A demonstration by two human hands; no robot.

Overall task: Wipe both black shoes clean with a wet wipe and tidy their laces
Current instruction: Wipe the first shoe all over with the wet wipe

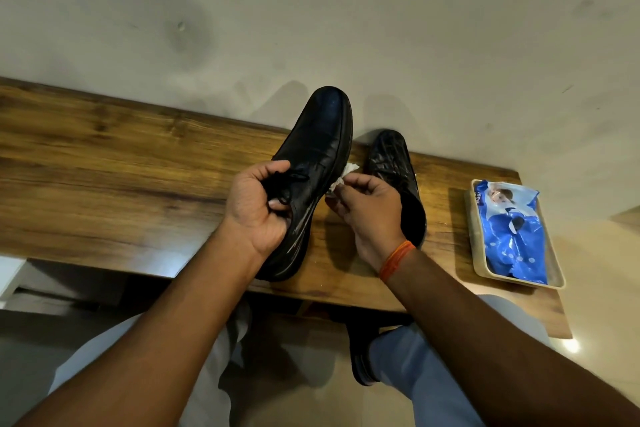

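Observation:
A black lace-up shoe is tilted on its side above the wooden bench, toe pointing at the wall. My left hand grips it at the laces and opening. My right hand pinches a crumpled white wet wipe against the shoe's right edge near the sole. The second black shoe rests flat on the bench just right of the first, partly hidden behind my right hand.
A beige tray holding a blue wet-wipe pack sits at the bench's right end. A plain wall rises directly behind the bench. My legs and one dark shoe on my foot are below the bench's front edge.

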